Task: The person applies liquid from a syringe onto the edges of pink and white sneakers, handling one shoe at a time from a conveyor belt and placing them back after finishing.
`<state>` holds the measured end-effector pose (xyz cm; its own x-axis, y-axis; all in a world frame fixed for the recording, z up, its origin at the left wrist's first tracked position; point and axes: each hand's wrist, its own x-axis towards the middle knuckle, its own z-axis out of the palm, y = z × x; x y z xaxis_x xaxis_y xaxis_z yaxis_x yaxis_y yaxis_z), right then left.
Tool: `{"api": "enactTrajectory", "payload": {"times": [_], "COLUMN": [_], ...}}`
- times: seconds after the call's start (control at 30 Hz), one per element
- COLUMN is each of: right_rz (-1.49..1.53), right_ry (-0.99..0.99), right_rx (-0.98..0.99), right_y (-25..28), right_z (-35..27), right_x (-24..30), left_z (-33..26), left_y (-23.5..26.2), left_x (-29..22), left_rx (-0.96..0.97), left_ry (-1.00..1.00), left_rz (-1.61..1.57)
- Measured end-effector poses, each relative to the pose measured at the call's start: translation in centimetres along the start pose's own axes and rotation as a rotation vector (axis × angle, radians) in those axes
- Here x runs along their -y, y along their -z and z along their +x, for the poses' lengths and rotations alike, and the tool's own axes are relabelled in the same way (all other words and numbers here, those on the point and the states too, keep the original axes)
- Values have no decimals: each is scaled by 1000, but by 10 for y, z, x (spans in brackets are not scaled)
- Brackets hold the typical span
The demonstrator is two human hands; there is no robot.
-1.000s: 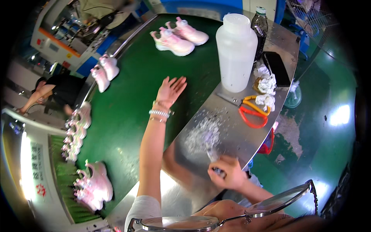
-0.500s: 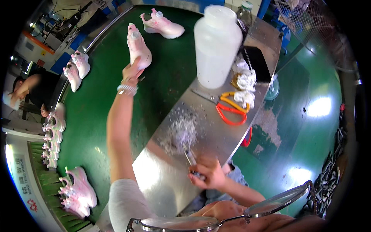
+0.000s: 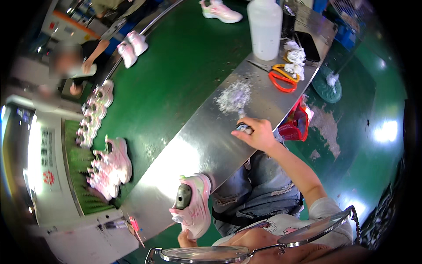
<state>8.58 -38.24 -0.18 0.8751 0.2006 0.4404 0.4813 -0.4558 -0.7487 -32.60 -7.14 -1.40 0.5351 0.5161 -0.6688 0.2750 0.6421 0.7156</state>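
Note:
My left hand (image 3: 186,239) grips a pink and white sneaker (image 3: 193,204) from below, close to my body at the near edge of the steel bench (image 3: 193,145). A dark last shows inside the shoe's opening. My right hand (image 3: 258,134) rests on the bench and holds a small brush (image 3: 241,121) by its dark handle, with the tip near a patch of whitish residue (image 3: 234,95). The green conveyor belt (image 3: 176,75) runs beyond the bench.
A large translucent white jug (image 3: 264,27) stands at the far end of the bench beside orange-handled scissors (image 3: 281,78) and white scraps (image 3: 295,56). More pink sneakers (image 3: 113,163) lie on the belt and along its left edge. Another person (image 3: 74,66) works at the far left.
My left hand took a sneaker from the belt far ahead and brought it back to my body. My right hand stayed on the bench with the brush.

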Motion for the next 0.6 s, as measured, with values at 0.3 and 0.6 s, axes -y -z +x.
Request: {"api": "enactTrajectory", "payload": {"times": [0.3, 0.6], "right_rz": [645, 1049], "right_ry": [-420, -69], "right_rx": [192, 365], "right_y": [5, 70], "right_z": [-32, -57], "right_x": [56, 163], "left_z": [25, 40], "left_y": [-151, -285], "left_x": [-110, -161], "left_rx": [-77, 1017], "left_ry": [-1048, -1486], "left_rz": [338, 584]}}
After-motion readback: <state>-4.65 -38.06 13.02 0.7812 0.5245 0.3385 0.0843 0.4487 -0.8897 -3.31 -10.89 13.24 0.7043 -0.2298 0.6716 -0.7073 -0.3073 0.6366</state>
